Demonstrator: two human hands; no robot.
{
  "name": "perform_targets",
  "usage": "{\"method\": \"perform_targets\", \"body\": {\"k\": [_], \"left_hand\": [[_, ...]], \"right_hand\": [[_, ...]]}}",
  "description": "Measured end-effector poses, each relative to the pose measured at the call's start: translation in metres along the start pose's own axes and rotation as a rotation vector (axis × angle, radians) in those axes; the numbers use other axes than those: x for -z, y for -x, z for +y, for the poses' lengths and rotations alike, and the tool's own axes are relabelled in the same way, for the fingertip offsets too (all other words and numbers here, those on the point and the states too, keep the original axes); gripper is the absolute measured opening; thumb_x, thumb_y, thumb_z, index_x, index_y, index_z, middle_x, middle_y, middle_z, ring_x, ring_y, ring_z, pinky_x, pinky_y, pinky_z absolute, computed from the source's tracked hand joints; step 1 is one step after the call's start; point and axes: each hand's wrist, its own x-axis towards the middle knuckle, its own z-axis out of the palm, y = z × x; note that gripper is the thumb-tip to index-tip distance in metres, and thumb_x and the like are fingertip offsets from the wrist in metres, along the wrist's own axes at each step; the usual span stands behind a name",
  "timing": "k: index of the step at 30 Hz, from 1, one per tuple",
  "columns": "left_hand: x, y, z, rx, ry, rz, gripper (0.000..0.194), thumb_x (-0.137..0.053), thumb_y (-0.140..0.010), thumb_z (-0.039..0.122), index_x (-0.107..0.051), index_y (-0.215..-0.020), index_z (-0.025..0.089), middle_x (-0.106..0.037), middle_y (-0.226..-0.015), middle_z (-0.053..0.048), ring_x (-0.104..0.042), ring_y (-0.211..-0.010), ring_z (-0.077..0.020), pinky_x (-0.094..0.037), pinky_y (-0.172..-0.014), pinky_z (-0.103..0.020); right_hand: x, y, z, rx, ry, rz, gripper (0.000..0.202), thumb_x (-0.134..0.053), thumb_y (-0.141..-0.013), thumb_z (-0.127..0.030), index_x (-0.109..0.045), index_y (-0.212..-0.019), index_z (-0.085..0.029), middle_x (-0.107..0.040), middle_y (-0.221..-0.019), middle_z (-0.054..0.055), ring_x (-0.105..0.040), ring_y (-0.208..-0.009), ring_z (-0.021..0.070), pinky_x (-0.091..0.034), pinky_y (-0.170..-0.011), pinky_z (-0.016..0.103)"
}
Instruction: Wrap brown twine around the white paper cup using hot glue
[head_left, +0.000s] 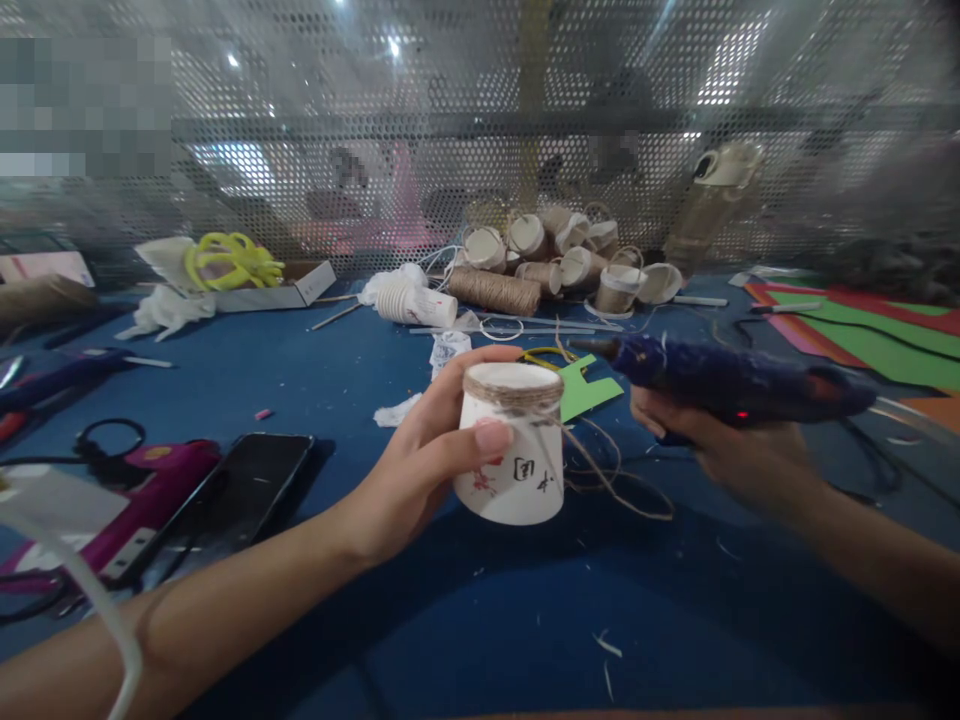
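Observation:
My left hand [420, 470] is wrapped round a white paper cup [517, 490] printed with red and black marks, holding it upside down above the table. Brown twine [517, 395] circles the cup near its upper end, and a loose length of it trails to the right. In my right hand [735, 450] is a dark blue hot glue gun [720, 378] with a small red light lit. Its nozzle points left, a little apart from the cup. Behind the cup lies a piece of cut green paper [589, 390].
Several twine-wrapped cups [577, 255] and a twine roll [495, 292] stand at the back, beside a stack of paper cups [416, 303]. Coloured paper sheets [847, 330] lie at right. At left are a phone [240, 490], a magenta device [150, 500] and a white cable [90, 590].

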Motion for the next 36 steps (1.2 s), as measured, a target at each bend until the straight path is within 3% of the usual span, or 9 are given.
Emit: {"method": "perform_targets", "body": {"k": [3,6,12,18,22,28,36], "left_hand": [[-0.003,-0.001,0.002,0.006,0.028,0.022,0.052,-0.078,-0.080,0.032,-0.059,-0.128,0.025,-0.073,-0.117,-0.005,-0.073,-0.098,-0.0258,-0.058,-0.082,-0.036],[-0.005,-0.001,0.003,0.015,0.037,0.052,0.053,-0.080,-0.078,0.033,-0.059,-0.126,0.025,-0.074,-0.115,-0.004,-0.073,-0.099,-0.0256,-0.057,-0.080,-0.033],[-0.003,-0.001,0.002,0.003,0.006,0.065,0.051,-0.079,-0.078,0.033,-0.061,-0.126,0.027,-0.073,-0.115,-0.003,-0.070,-0.105,-0.0277,-0.056,-0.083,-0.035],[0.002,0.002,0.000,-0.059,-0.126,0.018,0.048,-0.073,-0.086,0.035,-0.057,-0.132,0.032,-0.070,-0.123,-0.002,-0.067,-0.111,-0.0279,-0.053,-0.088,-0.037],[0.005,0.005,-0.002,-0.106,-0.283,0.074,0.048,-0.073,-0.090,0.034,-0.055,-0.134,0.038,-0.068,-0.122,0.001,-0.063,-0.107,-0.0219,-0.050,-0.090,-0.032],[-0.001,0.005,-0.001,-0.128,-0.468,0.151,0.048,-0.072,-0.092,0.036,-0.049,-0.134,0.033,-0.064,-0.119,0.000,-0.060,-0.102,-0.0185,-0.051,-0.089,-0.027],[-0.002,0.003,0.000,-0.125,-0.494,0.165,0.050,-0.071,-0.092,0.038,-0.045,-0.135,0.031,-0.062,-0.121,-0.002,-0.061,-0.102,-0.0189,-0.052,-0.089,-0.027]], "right_hand": [[0.003,0.002,-0.006,0.083,-0.073,-0.172,0.015,-0.074,-0.085,-0.034,-0.066,-0.078,-0.024,-0.060,-0.073,-0.002,-0.055,-0.059,0.0143,-0.046,-0.056,0.030],[0.005,0.002,-0.009,0.247,-0.097,-0.239,0.008,-0.068,-0.089,-0.024,-0.065,-0.082,-0.024,-0.065,-0.088,0.001,-0.060,-0.070,0.0162,-0.046,-0.061,0.033],[0.008,0.001,-0.012,0.442,0.053,-0.252,0.017,-0.069,-0.085,-0.017,-0.057,-0.074,-0.023,-0.063,-0.079,-0.003,-0.059,-0.069,0.0144,-0.044,-0.061,0.032],[0.010,0.001,-0.019,0.459,0.174,-0.211,0.021,-0.068,-0.085,-0.018,-0.053,-0.071,-0.023,-0.060,-0.075,-0.003,-0.056,-0.063,0.0118,-0.042,-0.056,0.029],[0.011,0.000,-0.020,0.508,0.249,-0.178,0.022,-0.065,-0.082,-0.013,-0.049,-0.070,-0.023,-0.059,-0.073,-0.003,-0.056,-0.063,0.0111,-0.042,-0.056,0.028],[0.008,0.000,-0.024,0.559,0.329,-0.142,0.024,-0.067,-0.082,-0.013,-0.049,-0.070,-0.023,-0.057,-0.068,-0.002,-0.055,-0.058,0.0117,-0.041,-0.054,0.028],[0.007,0.001,-0.027,0.567,0.378,-0.100,0.024,-0.066,-0.083,-0.013,-0.049,-0.069,-0.022,-0.057,-0.066,-0.002,-0.053,-0.057,0.0108,-0.040,-0.053,0.027]]}}
